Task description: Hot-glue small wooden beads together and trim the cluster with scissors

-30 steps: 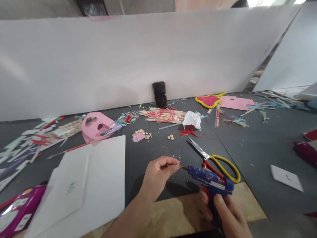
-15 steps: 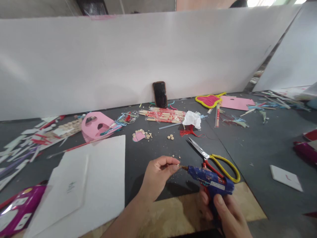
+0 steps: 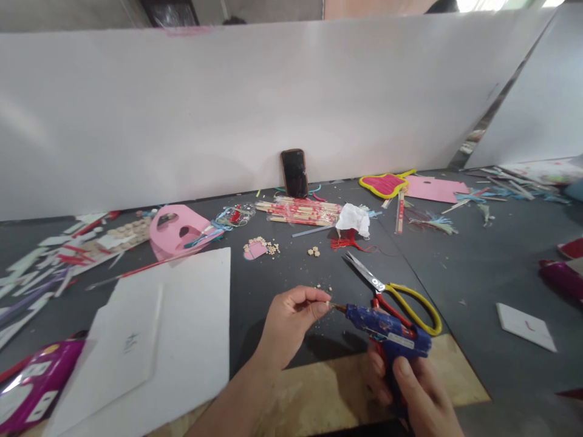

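My left hand pinches a tiny pale bead between thumb and index finger, right at the metal tip of a blue glue gun. Wrapped round the gun's handle is my right hand. Just behind the gun lie scissors with yellow and red handles, blades apart. A few small beads sit beyond my left hand, and more beads surround a pink heart-shaped piece farther left.
A phone leans on the white partition. Wrapped sticks and crumpled white paper lie before it. White boards and a pink cutout are at left. A small white tile lies at right.
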`<control>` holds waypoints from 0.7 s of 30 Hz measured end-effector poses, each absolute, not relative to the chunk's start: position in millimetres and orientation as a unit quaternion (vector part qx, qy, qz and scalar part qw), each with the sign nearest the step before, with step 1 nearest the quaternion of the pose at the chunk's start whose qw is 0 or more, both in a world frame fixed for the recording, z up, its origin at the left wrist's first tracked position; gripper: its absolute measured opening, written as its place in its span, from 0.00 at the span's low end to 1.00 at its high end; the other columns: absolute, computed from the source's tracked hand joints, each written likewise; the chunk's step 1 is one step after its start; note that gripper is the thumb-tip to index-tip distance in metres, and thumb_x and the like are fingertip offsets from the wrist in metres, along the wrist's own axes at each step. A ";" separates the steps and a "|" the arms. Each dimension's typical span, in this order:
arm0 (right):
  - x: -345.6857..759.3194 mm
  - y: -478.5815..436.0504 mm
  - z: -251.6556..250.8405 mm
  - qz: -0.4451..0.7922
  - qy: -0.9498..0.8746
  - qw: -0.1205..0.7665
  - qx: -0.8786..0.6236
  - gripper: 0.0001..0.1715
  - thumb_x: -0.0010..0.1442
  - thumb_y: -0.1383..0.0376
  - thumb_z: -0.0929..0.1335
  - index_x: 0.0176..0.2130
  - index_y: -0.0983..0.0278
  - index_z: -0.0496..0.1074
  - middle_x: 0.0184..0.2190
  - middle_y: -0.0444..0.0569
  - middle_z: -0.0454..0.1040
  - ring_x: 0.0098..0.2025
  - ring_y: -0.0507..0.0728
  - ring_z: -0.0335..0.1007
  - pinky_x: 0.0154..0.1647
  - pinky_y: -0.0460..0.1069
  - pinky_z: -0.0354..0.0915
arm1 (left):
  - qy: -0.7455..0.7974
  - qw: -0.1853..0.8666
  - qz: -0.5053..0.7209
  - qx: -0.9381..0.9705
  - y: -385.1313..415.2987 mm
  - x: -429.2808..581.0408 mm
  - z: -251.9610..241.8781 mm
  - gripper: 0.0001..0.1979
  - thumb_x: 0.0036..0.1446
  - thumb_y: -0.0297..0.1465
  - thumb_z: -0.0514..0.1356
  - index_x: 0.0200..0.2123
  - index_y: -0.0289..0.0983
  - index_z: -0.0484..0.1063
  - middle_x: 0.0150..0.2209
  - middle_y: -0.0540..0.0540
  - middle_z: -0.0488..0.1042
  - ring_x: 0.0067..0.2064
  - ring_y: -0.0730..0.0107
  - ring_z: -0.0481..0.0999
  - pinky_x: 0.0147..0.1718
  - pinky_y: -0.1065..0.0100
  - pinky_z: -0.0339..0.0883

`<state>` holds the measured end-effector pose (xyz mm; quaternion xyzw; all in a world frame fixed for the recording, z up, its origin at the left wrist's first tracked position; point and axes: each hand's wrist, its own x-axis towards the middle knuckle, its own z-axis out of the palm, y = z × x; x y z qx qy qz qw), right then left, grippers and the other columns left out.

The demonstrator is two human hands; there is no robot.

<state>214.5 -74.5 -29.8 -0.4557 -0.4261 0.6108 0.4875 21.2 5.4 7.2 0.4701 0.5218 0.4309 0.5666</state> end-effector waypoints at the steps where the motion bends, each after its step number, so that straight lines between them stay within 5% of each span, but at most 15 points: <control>1: 214.0 -74.7 -29.2 0.610 -0.429 0.486 -0.455 0.22 0.62 0.47 0.61 0.34 0.63 0.68 0.24 0.44 0.66 0.22 0.49 0.54 0.23 0.46 0.54 | 0.522 0.568 0.430 0.469 5.5 21.1 6.9 0.07 0.47 0.35 0.66 0.29 0.39 0.79 0.23 0.50 0.74 0.26 0.72 0.67 0.24 0.72 0.57; 21: 206.2 -75.6 -15.2 0.607 -0.381 0.500 -0.486 0.23 0.58 0.45 0.64 0.35 0.63 0.67 0.25 0.45 0.66 0.20 0.49 0.53 0.21 0.46 0.55 | 0.520 0.572 0.438 0.459 6.4 21.0 4.9 0.06 0.46 0.34 0.66 0.29 0.39 0.80 0.21 0.51 0.72 0.24 0.75 0.64 0.23 0.73 0.56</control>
